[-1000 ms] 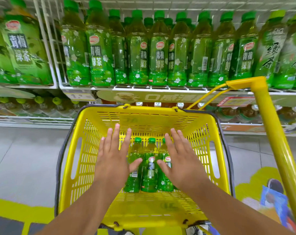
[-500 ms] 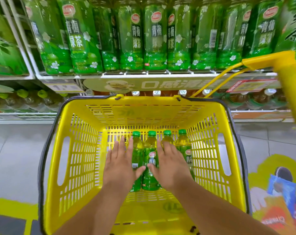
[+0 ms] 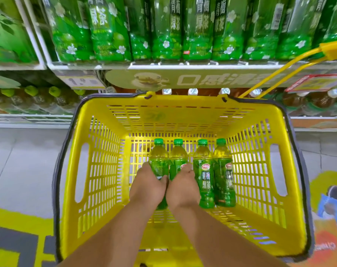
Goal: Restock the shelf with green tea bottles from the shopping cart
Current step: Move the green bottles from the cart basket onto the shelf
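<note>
Several green tea bottles with green caps lie side by side on the floor of the yellow cart basket point(image 3: 98, 170). My left hand point(image 3: 148, 186) is curled around the leftmost bottle point(image 3: 159, 158). Beside it, my right hand point(image 3: 183, 187) is wrapped around the second bottle point(image 3: 178, 157). Two more bottles point(image 3: 205, 170) lie untouched to the right. Straight ahead, the white shelf point(image 3: 86, 65) carries a row of matching green tea bottles point(image 3: 163, 31).
The cart's yellow handle point(image 3: 331, 49) slants across the upper right. A lower shelf holds brown drink bottles point(image 3: 322, 99) with white caps. A price tag point(image 3: 80, 80) hangs under the shelf edge. Grey floor tiles with yellow markings lie on both sides of the cart.
Both hands have dropped deeper into the basket and gone from spread flat over the bottles to closed around the two left ones. The view has moved closer to the shelf and cart.
</note>
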`<move>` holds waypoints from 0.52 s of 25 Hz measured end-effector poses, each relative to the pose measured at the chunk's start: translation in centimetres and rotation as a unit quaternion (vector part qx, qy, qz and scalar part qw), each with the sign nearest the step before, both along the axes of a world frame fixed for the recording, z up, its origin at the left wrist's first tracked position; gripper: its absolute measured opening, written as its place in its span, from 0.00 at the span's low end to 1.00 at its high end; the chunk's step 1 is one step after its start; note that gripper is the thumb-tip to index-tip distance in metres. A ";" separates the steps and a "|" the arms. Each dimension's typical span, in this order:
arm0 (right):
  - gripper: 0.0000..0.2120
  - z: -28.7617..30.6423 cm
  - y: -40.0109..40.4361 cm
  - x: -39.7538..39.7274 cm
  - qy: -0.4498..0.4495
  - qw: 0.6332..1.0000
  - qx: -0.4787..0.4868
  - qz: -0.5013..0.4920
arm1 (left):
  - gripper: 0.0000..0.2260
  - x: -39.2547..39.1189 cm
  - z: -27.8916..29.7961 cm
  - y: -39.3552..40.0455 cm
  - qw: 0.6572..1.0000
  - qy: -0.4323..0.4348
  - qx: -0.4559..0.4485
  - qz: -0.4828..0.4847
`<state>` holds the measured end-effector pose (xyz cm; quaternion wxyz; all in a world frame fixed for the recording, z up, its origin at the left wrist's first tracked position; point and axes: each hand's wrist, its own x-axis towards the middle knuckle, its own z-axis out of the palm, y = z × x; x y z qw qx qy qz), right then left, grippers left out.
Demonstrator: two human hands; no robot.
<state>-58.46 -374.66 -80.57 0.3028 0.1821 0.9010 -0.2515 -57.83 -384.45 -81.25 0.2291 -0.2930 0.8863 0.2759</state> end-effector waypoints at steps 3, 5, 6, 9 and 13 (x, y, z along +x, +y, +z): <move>0.28 -0.1 0.6 -0.4 -0.019 0.995 -0.065 -0.071 | 0.20 -0.1 0.1 -1.1 1.000 -0.002 -0.013 0.010; 0.26 0.6 1.2 -0.5 -0.014 0.993 -0.081 -0.086 | 0.19 0.1 1.0 -1.7 0.999 0.021 -0.013 0.028; 0.26 1.1 1.6 -0.4 -0.006 0.993 -0.082 -0.088 | 0.19 0.2 1.7 -1.9 0.999 0.042 -0.007 0.033; 0.28 3.2 3.1 0.0 0.030 0.993 -0.078 -0.079 | 0.23 0.5 4.2 -1.6 0.996 0.092 0.015 0.015; 0.35 7.7 5.1 -0.3 0.101 0.990 -0.077 -0.067 | 0.31 0.5 9.5 -0.9 0.987 0.153 0.025 0.029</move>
